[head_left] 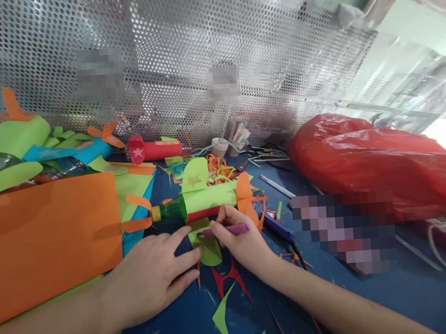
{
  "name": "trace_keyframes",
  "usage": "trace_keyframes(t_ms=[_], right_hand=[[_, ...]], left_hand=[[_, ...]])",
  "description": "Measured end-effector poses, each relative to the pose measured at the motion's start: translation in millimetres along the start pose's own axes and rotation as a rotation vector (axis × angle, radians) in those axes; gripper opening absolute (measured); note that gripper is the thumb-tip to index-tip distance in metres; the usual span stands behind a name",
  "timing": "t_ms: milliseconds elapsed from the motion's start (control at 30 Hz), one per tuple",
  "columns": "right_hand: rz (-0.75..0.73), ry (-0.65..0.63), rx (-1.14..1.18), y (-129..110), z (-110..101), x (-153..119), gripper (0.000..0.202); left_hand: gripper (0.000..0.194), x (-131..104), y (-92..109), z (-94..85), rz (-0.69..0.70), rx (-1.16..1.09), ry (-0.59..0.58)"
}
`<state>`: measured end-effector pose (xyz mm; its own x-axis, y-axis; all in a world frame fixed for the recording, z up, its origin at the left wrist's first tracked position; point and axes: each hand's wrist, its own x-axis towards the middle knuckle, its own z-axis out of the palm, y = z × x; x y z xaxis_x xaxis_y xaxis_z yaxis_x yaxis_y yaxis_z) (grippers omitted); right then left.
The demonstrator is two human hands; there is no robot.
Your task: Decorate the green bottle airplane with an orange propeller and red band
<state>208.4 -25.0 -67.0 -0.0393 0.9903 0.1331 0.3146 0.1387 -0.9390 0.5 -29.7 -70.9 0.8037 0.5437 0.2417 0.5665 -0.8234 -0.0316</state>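
A green bottle wrapped in lime paper (213, 197) lies on its side as a toy plane, with a yellow cap (156, 213), orange propeller strips and an orange tail. Its upper wing (195, 175) bears a star. The lower lime wing (210, 250) points toward me. My right hand (238, 234) pinches a purple pen (235, 229), its tip on the lower wing. My left hand (157, 268) lies with fingers spread, fingertips at that wing's left edge, holding nothing between them.
Orange sheets (52, 240) cover the left side. Other paper planes, including a red one (160, 150), lie behind. Cups of pens (219, 148) stand near the perforated metal screen. A red plastic bag (375, 161) is at right. Paper scraps (224, 317) and a blue tool (278, 227) lie nearby.
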Motion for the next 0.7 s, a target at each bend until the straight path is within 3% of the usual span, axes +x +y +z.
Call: trace_keyframes(t_ms=[467, 700], right_hand=[[-0.084, 0.123, -0.126, -2, -12, 1, 0.022], [-0.037, 0.069, -0.072, -2, -10, -1, 0.020]], left_hand=[[0.045, -1, -1, 1.3, 0.001, -0.012, 0.030], [0.045, 1, -1, -2.0, 0.014, 0.016, -0.030]])
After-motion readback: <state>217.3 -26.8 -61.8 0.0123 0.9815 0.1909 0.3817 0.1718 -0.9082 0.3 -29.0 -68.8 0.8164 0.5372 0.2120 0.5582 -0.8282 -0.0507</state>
